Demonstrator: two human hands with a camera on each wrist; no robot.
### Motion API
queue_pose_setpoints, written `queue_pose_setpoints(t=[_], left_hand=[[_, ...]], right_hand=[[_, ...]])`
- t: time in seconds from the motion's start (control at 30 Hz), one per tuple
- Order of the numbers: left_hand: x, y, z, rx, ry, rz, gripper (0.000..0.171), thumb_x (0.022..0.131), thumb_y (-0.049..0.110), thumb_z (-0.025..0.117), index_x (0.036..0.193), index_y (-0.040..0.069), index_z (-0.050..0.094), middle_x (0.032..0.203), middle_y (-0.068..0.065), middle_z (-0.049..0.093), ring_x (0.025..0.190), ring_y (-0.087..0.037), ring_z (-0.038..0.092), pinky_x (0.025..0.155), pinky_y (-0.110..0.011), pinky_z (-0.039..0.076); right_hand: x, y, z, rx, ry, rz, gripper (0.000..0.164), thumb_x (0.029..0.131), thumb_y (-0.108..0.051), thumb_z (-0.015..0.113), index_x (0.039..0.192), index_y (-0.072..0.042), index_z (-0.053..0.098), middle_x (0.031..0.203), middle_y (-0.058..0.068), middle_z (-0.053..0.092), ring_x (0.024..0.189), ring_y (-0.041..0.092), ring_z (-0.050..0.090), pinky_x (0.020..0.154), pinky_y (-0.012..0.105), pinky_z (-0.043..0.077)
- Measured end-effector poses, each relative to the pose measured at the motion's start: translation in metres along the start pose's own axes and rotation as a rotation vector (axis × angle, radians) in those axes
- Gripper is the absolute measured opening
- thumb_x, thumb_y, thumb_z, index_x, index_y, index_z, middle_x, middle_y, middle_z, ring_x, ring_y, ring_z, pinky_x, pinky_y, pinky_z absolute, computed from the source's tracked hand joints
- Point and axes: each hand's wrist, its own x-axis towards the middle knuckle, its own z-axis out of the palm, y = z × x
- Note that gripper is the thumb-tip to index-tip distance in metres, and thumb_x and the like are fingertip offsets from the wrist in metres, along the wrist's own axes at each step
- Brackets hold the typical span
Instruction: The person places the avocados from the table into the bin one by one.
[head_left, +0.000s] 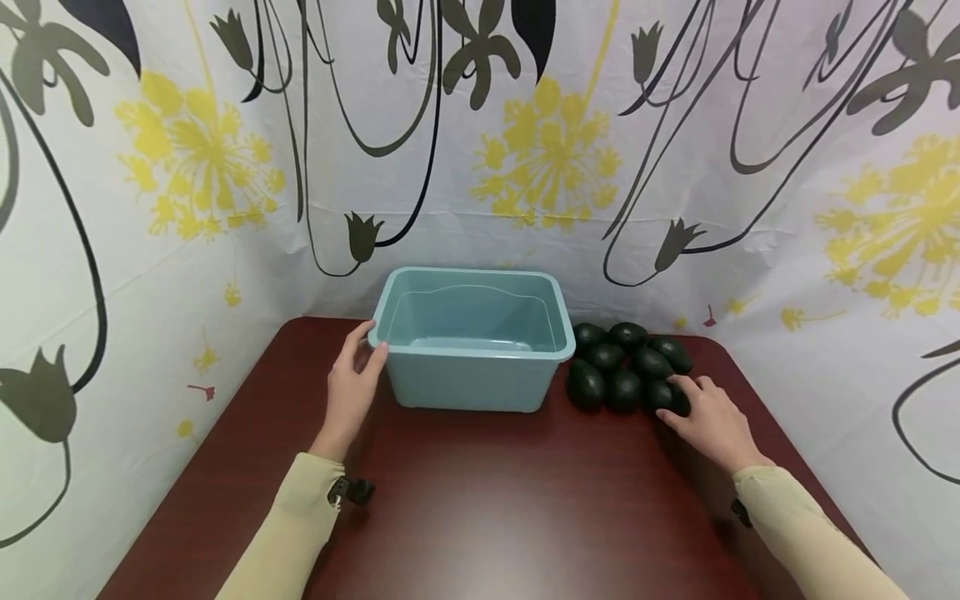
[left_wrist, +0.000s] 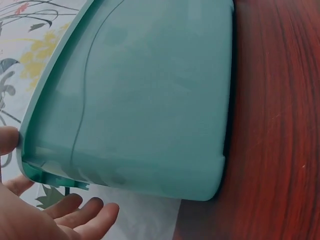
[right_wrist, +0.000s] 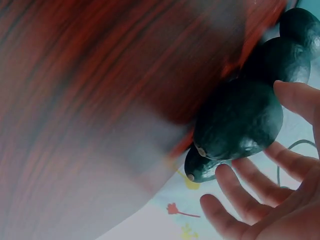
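Observation:
A light blue plastic bin [head_left: 472, 382] stands on the table, its open top facing up. My left hand [head_left: 354, 387] grips its rim at the near left corner; in the left wrist view the thumb lies on one side of the rim [left_wrist: 30, 110] and the index finger shows on the other, while the remaining fingers [left_wrist: 95, 220] extend loosely. To the right of the bin, several dark green avocados [head_left: 603, 357] lie in a tight cluster. With thumb and fingers, my right hand [head_left: 712, 421] holds the nearest right avocado [right_wrist: 237, 120], which sits among the others.
The dark reddish wooden table [head_left: 465, 492] has rounded far corners. Behind and on both sides hangs a white cloth [head_left: 420, 217] with yellow, grey and black flower prints. The bin's right wall stands close to the leftmost avocados.

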Motion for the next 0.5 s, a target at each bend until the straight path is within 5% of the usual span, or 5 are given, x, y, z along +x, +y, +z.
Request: queue_pose_setpoints(t=[0.23,0.5], left_hand=[[-0.003,0.009,0.0,-0.183,-0.053,-0.026,0.054,0.103,0.033,0.06,0.153,0.023,0.042,0.149,-0.02,0.044,0.132,-0.03,0.05,0.099,-0.06,0.044],[-0.011,0.027,0.002,-0.196,-0.047,-0.034,0.054,0.104,0.027,0.058,0.154,0.017,0.04,0.147,-0.023,0.045,0.128,-0.031,0.053,0.098,-0.057,0.047]], right_hand=[[0.007,0.0,0.003,0.131,-0.019,0.032,0.07,0.09,-0.044,0.076,0.141,-0.006,0.048,0.138,0.025,0.052,0.119,0.047,0.051,0.087,0.067,0.043],[0.005,0.004,0.009,0.155,-0.035,0.056,0.076,0.088,-0.043,0.078,0.145,-0.006,0.046,0.137,0.027,0.05,0.12,0.05,0.048,0.088,0.069,0.042]])
